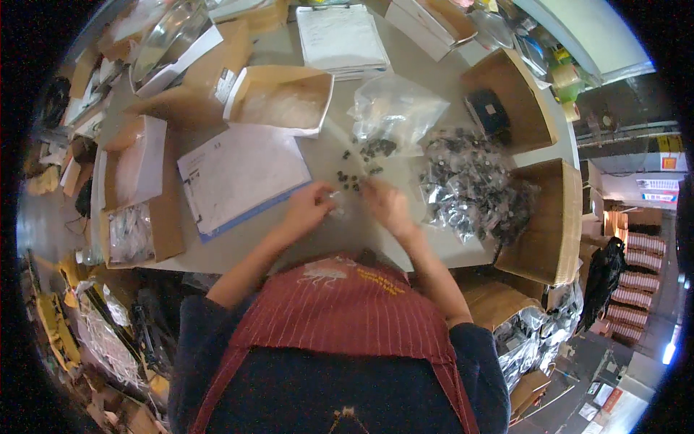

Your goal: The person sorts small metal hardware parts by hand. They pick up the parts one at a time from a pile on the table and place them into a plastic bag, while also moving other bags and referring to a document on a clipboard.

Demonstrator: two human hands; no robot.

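My left hand (311,205) is closed in a pinch on a small clear plastic bag (335,205) above the table. To its right, my right hand (389,207) has its fingers drawn together beside a loose scatter of small black parts (347,178). Whatever its fingertips hold is hidden or too small to name. More of these black parts lie at the mouth of a large clear plastic bag (397,108) beyond my hands. A big heap of small clear bags with black pieces inside (466,181) is right of my right hand.
A clipboard with paper (242,173) lies left of my left hand. Beyond it stands an open white-edged box (283,101). Open cardboard boxes (546,217) line the right side, and another box (130,228) holds clear bags at left. Stacked papers (341,40) lie at the far side.
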